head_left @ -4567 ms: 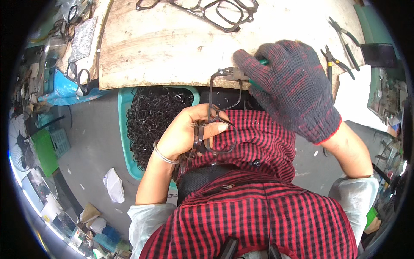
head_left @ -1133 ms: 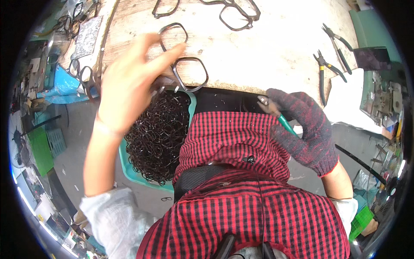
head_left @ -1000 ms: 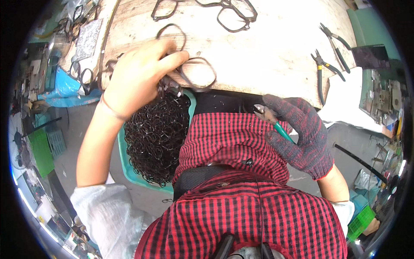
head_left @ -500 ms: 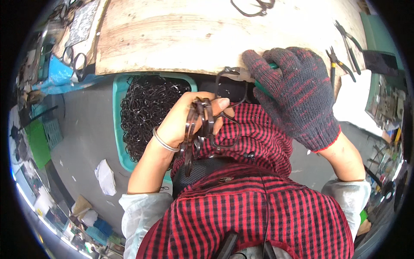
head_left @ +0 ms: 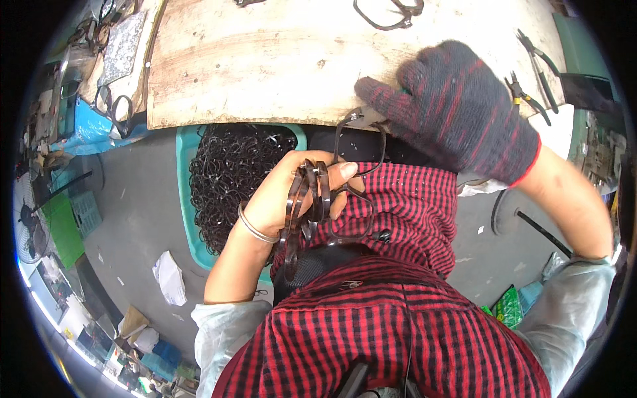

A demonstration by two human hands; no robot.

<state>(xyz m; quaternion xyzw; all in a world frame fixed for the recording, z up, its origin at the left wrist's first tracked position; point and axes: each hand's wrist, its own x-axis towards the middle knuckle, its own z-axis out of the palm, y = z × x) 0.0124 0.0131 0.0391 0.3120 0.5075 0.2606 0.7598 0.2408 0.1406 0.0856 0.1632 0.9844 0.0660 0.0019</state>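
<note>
My bare left hand (head_left: 292,189), with a metal bangle at its wrist, is closed around several dark eyeglass frames (head_left: 321,192). One eyeglass frame (head_left: 383,151) stands out past my thumb, its upper rim at a small pale block (head_left: 366,119) on the workbench's front edge. My right hand (head_left: 458,109), in a dark red-flecked knit glove, is closed next to that rim. A bit of green shows between its fingers, part of a green-handled tool mostly hidden by the glove.
Below the wooden workbench (head_left: 265,73), a teal bin (head_left: 186,219) holds many thin dark rings. On the bench lie an eyeglass frame (head_left: 391,25), pliers (head_left: 541,69) and yellow-handled cutters (head_left: 524,99). Another frame (head_left: 123,113) rests at the left, over blue plastic (head_left: 93,126).
My gloved right hand has swung up and right, its elbow moving outward, and the green handle is now mostly covered. My left hand keeps hold of the frames, nearly still.
</note>
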